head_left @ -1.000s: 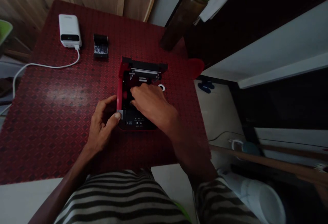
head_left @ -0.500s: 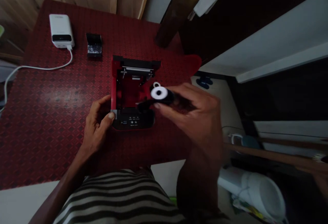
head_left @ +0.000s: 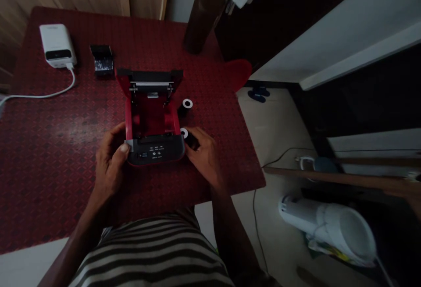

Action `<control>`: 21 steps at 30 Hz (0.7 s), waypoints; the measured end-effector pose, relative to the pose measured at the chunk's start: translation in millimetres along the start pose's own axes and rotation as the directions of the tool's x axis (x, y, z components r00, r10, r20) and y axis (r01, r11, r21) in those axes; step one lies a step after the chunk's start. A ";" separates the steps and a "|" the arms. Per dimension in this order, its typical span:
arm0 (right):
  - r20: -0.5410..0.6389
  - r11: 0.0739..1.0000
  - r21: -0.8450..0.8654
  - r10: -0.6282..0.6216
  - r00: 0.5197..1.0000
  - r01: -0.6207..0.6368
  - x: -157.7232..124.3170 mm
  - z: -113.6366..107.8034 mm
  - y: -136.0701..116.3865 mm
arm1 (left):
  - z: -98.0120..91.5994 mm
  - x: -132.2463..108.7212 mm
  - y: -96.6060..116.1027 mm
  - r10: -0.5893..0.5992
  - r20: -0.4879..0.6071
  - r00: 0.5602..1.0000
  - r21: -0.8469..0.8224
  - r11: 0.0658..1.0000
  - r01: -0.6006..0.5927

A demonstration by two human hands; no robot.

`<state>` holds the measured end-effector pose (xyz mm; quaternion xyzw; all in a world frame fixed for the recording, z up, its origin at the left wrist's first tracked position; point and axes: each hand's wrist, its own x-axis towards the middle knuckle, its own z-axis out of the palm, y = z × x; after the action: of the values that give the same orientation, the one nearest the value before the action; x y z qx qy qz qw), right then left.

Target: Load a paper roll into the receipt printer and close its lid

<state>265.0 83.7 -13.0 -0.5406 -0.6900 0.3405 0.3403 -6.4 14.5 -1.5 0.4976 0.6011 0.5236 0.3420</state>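
A small red and black printer (head_left: 149,116) sits open on the red table (head_left: 59,147), its lid tilted back and its red bay showing. My left hand (head_left: 112,162) grips the printer's front left corner, thumb on the edge. My right hand (head_left: 202,153) rests on the table at the printer's right side, fingers curled round a dark roll with a white end (head_left: 184,134). A second roll (head_left: 187,104) lies on the table just beyond it, untouched.
A white power bank (head_left: 57,45) with a white cable (head_left: 39,95) lies at the far left, a small black box (head_left: 101,58) beside it. A dark bottle (head_left: 205,6) stands at the table's far edge. Right of the table lie bare floor, a wire and a white appliance (head_left: 325,228).
My right hand lifted a dark roll out of the printer's bay, carried it right and lowered it onto the table beside the printer. My left hand kept its hold.
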 end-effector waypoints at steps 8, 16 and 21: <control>0.082 0.999 0.016 0.036 0.996 -0.037 -6.7 -13.8 7.0 | 0.3 -0.9 6.5 -0.040 0.008 0.999 -0.001 0.999 0.040; -0.078 0.989 -0.142 0.015 0.997 -0.026 22.8 -60.8 6.6 | 0.6 0.8 5.5 -0.036 0.009 0.999 -0.027 0.999 0.037; -0.038 0.992 -0.124 0.008 0.999 -0.013 79.6 -26.8 16.4 | -2.0 -0.6 3.8 -0.038 0.010 0.999 0.007 0.999 0.038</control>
<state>281.2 167.3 -4.3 -0.5706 -0.7006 0.2885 0.3169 -7.1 13.2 2.6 0.4900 0.6104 0.5123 0.3533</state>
